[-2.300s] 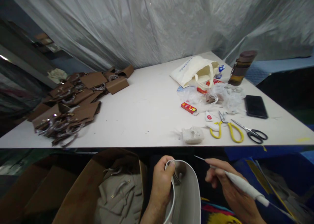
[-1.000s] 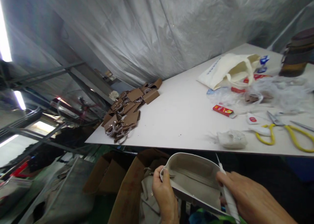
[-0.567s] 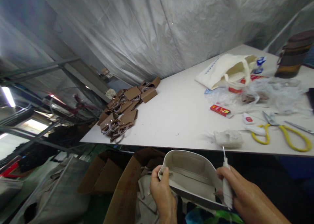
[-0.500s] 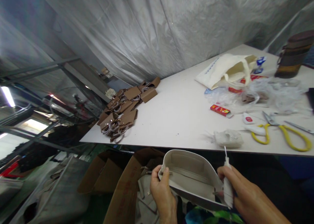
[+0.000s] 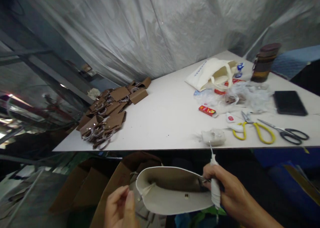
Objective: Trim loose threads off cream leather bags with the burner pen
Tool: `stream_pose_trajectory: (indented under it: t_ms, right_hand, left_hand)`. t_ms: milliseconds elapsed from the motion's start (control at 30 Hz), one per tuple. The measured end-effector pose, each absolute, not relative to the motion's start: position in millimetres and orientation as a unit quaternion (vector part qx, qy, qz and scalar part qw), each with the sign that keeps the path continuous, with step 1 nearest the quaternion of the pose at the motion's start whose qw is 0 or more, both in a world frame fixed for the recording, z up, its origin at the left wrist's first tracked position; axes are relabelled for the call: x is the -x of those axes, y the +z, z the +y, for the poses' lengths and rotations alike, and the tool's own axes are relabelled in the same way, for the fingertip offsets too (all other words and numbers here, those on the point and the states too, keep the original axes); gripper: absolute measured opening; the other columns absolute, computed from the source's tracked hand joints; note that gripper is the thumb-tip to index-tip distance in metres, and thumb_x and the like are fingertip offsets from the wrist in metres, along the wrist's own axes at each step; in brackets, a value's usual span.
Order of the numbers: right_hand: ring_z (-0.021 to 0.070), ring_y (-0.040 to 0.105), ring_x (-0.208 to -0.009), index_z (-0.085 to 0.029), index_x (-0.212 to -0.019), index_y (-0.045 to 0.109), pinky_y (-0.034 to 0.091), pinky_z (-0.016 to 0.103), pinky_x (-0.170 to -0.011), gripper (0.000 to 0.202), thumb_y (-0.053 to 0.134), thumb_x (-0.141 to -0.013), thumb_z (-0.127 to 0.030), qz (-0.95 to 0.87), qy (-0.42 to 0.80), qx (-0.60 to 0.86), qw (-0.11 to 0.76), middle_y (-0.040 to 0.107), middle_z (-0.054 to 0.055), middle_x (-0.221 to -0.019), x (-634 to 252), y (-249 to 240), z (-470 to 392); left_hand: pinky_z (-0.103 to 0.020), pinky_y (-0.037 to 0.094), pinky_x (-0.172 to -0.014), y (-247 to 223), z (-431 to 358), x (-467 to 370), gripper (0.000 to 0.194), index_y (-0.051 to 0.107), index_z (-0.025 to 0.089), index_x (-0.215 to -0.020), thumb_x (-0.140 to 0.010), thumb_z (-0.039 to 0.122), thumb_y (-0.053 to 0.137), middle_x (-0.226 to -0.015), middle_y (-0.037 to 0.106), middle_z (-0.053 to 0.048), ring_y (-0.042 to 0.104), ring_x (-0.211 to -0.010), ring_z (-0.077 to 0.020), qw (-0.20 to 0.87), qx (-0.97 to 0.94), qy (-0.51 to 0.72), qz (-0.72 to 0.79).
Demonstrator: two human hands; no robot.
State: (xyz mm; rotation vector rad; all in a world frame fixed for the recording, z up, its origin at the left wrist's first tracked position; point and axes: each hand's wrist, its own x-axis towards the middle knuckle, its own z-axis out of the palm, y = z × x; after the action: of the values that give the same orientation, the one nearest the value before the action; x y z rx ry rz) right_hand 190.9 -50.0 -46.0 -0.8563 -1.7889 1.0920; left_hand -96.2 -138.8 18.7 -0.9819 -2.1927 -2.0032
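A pale grey-beige bag (image 5: 175, 202) hangs below the table's front edge, its mouth facing up and a small metal fitting on its inner wall. My right hand (image 5: 222, 181) grips the bag's right end together with a white-wrapped tool (image 5: 215, 188), whose thin metal tip points up. Left of the bag, my left hand (image 5: 121, 204) is apart from its rim, fingers bent and thumb near the fingertips; whether anything small sits between them is too blurred to tell.
On the white table (image 5: 160, 121) lie brown pieces (image 5: 120, 94) with rings, a cream tote (image 5: 212, 73), plastic bags, yellow-handled scissors (image 5: 263, 133), black-handled scissors (image 5: 291, 134), a black tablet-like object (image 5: 290, 103) and a bottle (image 5: 265, 63). A cardboard box (image 5: 110, 191) stands below.
My left hand has let go of the bag's left rim and moved left. The bag has turned so its inner wall shows more. The view has shifted right, revealing the black tablet-like object.
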Motion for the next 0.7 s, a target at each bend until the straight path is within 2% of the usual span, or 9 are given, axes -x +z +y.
stream_pose_trajectory:
  t_ms: [67,133,200,267,333,500,700]
  right_hand:
    - [0.0158,0.057,-0.079,-0.025,-0.095,0.053,0.047,0.025,-0.074,0.018,0.052,-0.091,-0.007,-0.712,0.446,0.32,0.438,0.06,0.0,-0.089,-187.2,-37.9,-50.8]
    - [0.0159,0.058,-0.081,-0.025,-0.096,0.053,0.047,0.025,-0.074,0.017,0.055,-0.093,-0.008,-0.706,0.457,0.308,0.446,0.061,0.0,-0.091,-184.1,-28.8,-51.0]
    - [0.0158,0.059,-0.081,-0.025,-0.097,0.054,0.047,0.025,-0.074,0.015,0.058,-0.095,-0.011,-0.699,0.464,0.303,0.453,0.062,0.0,-0.092,-182.0,-21.4,-51.1]
    - [0.0157,0.06,-0.082,-0.025,-0.097,0.055,0.048,0.025,-0.074,0.014,0.06,-0.096,-0.013,-0.692,0.461,0.302,0.467,0.063,0.0,-0.093,-181.4,-17.3,-50.8]
    - [0.0157,0.061,-0.083,-0.025,-0.096,0.054,0.049,0.025,-0.075,0.015,0.062,-0.096,-0.012,-0.689,0.455,0.291,0.483,0.063,0.0,-0.094,-182.8,-16.5,-49.6]
    - [0.0158,0.063,-0.087,-0.026,-0.099,0.054,0.052,0.025,-0.077,0.019,0.061,-0.096,-0.009,-0.692,0.443,0.272,0.5,0.064,0.001,-0.099,-193.3,-22.3,-38.5]
    - [0.0157,0.063,-0.086,-0.025,-0.097,0.057,0.052,0.026,-0.076,0.019,0.058,-0.097,-0.007,-0.699,0.418,0.287,0.504,0.064,0.002,-0.098,-203.7,-35.3,-19.0]
  left_hand:
    - [-0.026,0.053,-0.088,46.4,-136.7,97.3,0.018,0.072,0.021,-0.092,-0.082,0.033,0.079,-0.097,0.07,-0.001,0.066,-0.092,-0.0185,0.018,0.431,-0.576,-0.694]
    - [-0.029,0.055,-0.093,72.6,-127.7,91.5,0.014,0.075,0.024,-0.098,-0.086,0.03,0.075,-0.104,0.073,-0.002,0.069,-0.096,-0.0211,-0.082,0.572,-0.451,-0.68]
    - [-0.036,0.054,-0.103,91.0,-111.6,79.8,0.034,0.075,0.027,-0.119,-0.085,0.03,0.076,-0.127,0.072,-0.006,0.068,-0.115,-0.027,-0.185,0.676,-0.309,-0.643]
    - [-0.043,0.045,-0.116,99.9,-89.4,65.2,0.063,0.065,0.029,-0.14,-0.079,0.03,0.082,-0.149,0.062,-0.008,0.058,-0.134,-0.0321,-0.263,0.733,-0.189,-0.598]
    - [-0.045,0.037,-0.122,102.0,-63.6,51.2,0.079,0.059,0.028,-0.147,-0.074,0.032,0.088,-0.156,0.055,-0.009,0.051,-0.142,-0.034,-0.335,0.77,-0.111,-0.532]
    - [-0.041,0.045,-0.113,99.6,-9.1,34.6,0.072,0.06,0.029,-0.147,-0.081,0.049,0.081,-0.145,0.066,-0.007,0.062,-0.13,-0.0319,-0.526,0.765,-0.033,-0.371]
    - [-0.045,0.04,-0.117,83.1,6.4,36.7,0.08,0.058,0.029,-0.149,-0.076,0.046,0.086,-0.15,0.061,-0.008,0.056,-0.136,-0.0345,-0.593,0.713,-0.047,-0.371]
